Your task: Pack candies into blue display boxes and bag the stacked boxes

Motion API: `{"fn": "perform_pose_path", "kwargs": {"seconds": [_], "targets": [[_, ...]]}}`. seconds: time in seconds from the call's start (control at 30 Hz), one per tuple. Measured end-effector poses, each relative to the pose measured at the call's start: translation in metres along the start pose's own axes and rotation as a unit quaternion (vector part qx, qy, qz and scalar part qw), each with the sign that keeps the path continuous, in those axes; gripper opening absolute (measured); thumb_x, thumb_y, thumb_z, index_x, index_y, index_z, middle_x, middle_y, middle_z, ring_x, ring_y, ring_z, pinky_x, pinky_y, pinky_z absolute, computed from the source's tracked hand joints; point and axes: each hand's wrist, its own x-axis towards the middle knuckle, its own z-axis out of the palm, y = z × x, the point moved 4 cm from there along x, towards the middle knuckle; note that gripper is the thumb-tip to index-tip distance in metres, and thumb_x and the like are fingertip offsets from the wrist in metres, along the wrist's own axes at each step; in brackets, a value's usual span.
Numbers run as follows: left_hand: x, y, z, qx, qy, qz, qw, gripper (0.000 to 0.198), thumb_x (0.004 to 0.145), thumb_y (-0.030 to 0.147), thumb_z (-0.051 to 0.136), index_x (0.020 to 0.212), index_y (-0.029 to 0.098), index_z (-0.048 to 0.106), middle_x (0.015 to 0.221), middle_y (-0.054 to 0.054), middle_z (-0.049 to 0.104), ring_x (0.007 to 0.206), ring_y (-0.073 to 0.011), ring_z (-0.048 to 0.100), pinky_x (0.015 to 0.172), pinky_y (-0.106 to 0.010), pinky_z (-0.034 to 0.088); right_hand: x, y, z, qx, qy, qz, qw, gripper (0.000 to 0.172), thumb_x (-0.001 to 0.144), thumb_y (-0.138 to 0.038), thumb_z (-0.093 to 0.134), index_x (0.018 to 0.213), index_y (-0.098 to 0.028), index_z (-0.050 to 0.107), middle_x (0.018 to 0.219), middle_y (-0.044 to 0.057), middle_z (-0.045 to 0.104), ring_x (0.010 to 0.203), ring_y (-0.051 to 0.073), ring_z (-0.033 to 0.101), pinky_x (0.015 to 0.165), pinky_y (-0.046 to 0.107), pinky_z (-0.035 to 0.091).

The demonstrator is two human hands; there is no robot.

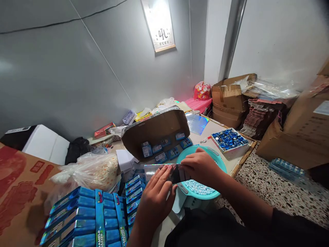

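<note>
"What sits nearest?"

"A stack of blue boxes point(84, 219) at lower left; just past it the left hand point(156, 195), fingers laid flat along the near edge of a shiny strip point(164, 171), gripping it; the right hand point(199, 166) pinches the strip's right end."

"Where is the strip?"

"In the air between both hands, above the teal basket point(223, 164) of pale pellets on the bench point(210, 127)."

"How would it handle?"

"Light and thin, I judge; probably foil-faced card, though glare blurs it; slick and easily creased; best held by its edges, not the face."

"And beyond?"

"A tipped carton point(154, 130) holding small blue packs; further right, a tray of blue caps point(228, 139)."
</note>
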Motion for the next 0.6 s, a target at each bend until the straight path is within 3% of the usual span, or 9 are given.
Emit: {"fn": "perform_pose_path", "kwargs": {"seconds": [0.17,0.37,0.6], "targets": [[-0.003,0.001,-0.001,-0.005,0.001,-0.003,1.0,0.011,0.089,0.014,0.062,0.085,0.02,0.054,0.126,-0.009,0.07,0.131,-0.0247,0.057,0.116,-0.049,0.041,0.001,0.006,0.001,-0.001,0.005,0.012,1.0,0.028,0.093,-0.023,0.06,0.066,-0.019,0.065,0.067,-0.003,0.069,0.06,0.01,0.054,0.07,0.034,0.024],[-0.012,0.004,-0.004,-0.069,-0.011,-0.013,0.997,0.018,0.085,0.014,0.065,0.083,0.022,0.049,0.088,-0.001,0.072,0.123,-0.0193,0.062,0.122,-0.042,0.03,0.001,0.015,0.002,-0.007,0.014,0.018,1.0,0.03,0.096,-0.029,0.062,0.068,-0.019,0.068,0.067,-0.002,0.071,0.06,0.011,0.055,0.07,0.034,0.024],[-0.024,0.007,-0.001,-0.163,0.01,-0.054,0.985,0.019,0.086,0.02,0.064,0.086,0.024,0.045,0.087,-0.001,0.07,0.11,-0.018,0.068,0.114,-0.041,0.044,0.001,0.022,0.015,0.008,-0.043,0.05,0.998,0.022,0.092,-0.027,0.067,0.072,-0.022,0.073,0.073,-0.001,0.076,0.067,0.013,0.062,0.073,0.034,0.026]]}}
